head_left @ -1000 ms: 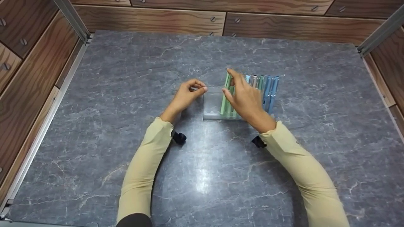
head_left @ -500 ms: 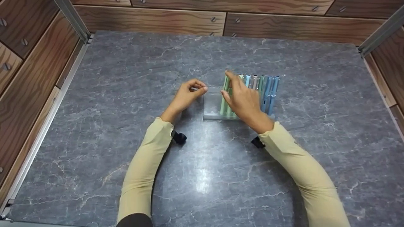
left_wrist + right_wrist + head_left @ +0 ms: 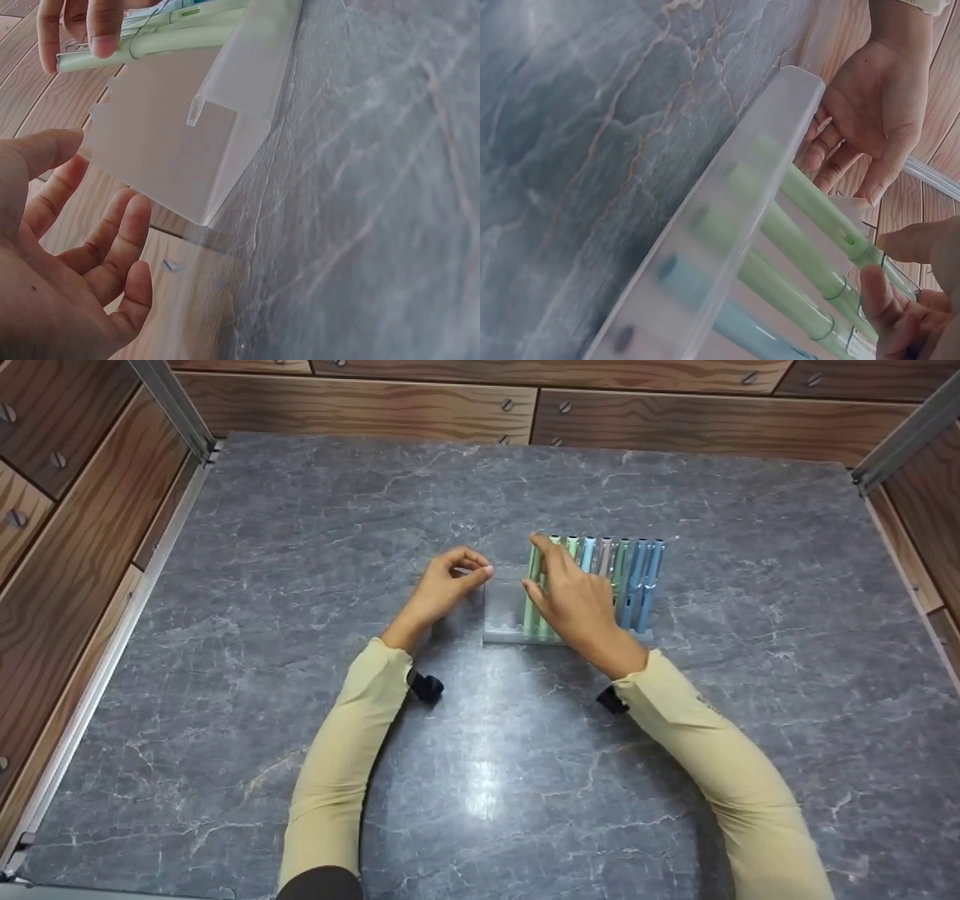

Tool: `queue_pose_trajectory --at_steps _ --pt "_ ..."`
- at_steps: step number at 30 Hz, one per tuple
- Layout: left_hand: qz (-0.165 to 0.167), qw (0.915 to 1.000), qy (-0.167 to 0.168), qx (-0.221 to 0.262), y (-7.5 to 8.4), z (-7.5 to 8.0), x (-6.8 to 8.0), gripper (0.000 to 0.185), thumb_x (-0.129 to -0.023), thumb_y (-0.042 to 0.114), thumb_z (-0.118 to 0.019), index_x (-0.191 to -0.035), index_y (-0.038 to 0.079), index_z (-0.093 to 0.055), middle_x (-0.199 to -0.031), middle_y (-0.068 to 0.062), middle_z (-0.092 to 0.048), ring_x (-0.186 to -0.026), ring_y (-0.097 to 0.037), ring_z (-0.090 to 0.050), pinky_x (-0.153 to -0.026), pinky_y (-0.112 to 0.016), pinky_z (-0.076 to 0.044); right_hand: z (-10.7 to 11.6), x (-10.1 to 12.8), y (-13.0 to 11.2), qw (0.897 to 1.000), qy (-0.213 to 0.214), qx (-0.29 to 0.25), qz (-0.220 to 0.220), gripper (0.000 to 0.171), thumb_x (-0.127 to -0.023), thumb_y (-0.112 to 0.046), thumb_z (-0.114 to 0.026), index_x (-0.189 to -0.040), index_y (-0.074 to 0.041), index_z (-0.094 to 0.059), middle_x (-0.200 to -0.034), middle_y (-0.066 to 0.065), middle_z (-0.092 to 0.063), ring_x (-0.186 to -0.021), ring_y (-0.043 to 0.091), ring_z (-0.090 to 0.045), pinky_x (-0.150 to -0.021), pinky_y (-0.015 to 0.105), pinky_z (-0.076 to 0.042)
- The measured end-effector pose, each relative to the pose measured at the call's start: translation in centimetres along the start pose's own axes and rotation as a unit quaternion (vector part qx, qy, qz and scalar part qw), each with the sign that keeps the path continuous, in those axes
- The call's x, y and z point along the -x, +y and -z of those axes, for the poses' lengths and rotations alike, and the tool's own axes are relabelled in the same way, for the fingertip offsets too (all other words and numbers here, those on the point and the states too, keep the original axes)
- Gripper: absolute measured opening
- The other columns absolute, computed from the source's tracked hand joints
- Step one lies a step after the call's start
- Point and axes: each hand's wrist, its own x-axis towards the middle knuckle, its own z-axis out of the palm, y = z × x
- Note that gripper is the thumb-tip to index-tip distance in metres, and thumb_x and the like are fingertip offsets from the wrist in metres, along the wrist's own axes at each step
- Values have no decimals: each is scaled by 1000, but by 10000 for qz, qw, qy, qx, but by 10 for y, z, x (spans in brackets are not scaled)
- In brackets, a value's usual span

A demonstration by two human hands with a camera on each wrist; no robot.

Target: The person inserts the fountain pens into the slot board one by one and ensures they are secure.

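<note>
A clear pen stand point(image 3: 504, 604) leans back on the table, with several pens lying side by side in its notched front ledge. At its upper left corner, my left hand point(image 3: 444, 586) pinches the panel edge between thumb and index finger; the other fingers curl loosely beneath in the left wrist view. My right hand point(image 3: 576, 598) holds the leftmost light green pen point(image 3: 821, 206) near its capped top, thumb and fingers on either side. More light green pens point(image 3: 784, 292) and a light blue pen point(image 3: 746, 334) sit beside it. The right hand hides the middle of the row in the head view.
Dark blue pens point(image 3: 646, 585) fill the right end of the stand. A grey marbled table point(image 3: 315, 532) spreads all round, with wood-patterned walls point(image 3: 360, 409) at the back and sides. The stand's left part shows bare notches.
The right hand has moved slightly left and toward the person, bringing the leftmost green pen from a slight tilt into line with the row. The left hand stays put at the stand's corner.
</note>
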Motion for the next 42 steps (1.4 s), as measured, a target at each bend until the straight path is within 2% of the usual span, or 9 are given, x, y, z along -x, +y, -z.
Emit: queue_pose_trajectory --at_steps 7,13,19,27,36,42 --pt "30 9999 -153 40 1 1 1 20 -91 22 -65 -104 6 -66 -102 -10 -65 -92 -34 -66 -77 -33 -54 -1 0 1 10000 50 -24 17 57 -86 -21 -73 -134 -6 -49 -91 10 -65 -48 24 -53 -39 35 -40" --pt "33 9999 -151 47 1 1 1 20 -92 22 -65 -104 6 -66 -100 -9 -64 -93 -35 -66 -77 -35 -54 1 -1 2 9996 -185 -176 -115 59 -86 -23 -73 -136 -5 -47 -91 8 -65 -51 22 -52 -42 33 -39" --pt "-20 9999 -116 43 0 1 0 20 -91 22 -66 -103 5 -67 -98 -8 -64 -91 -35 -66 -73 -30 -52 4 -3 1 9978 -477 -225 -390 61 -87 -26 -72 -138 -7 -45 -93 7 -65 -52 22 -51 -43 33 -38" --pt "25 9999 -105 37 0 1 0 20 -91 21 -66 -103 5 -67 -100 -10 -65 -92 -33 -67 -72 -26 -51 5 -7 0 9958 -717 -213 -530 62 -88 -27 -71 -139 -7 -43 -94 7 -66 -54 22 -53 -45 34 -40" --pt "-175 9998 -57 64 0 1 0 18 -90 19 -67 -100 4 -67 -96 -6 -65 -82 -14 -61 -71 -22 -49 5 -8 0 9956 -758 -30 -549 61 -89 -29 -70 -140 -9 -45 -88 9 -65 -54 24 -55 -45 37 -42" --pt "-169 9998 21 61 0 1 0 19 -89 19 -68 -100 2 -67 -94 -7 -66 -78 -11 -60 -70 -21 -49 4 -8 0 9956 -734 22 -577 61 -89 -29 -70 -140 -9 -45 -91 11 -65 -54 24 -52 -44 35 -40"
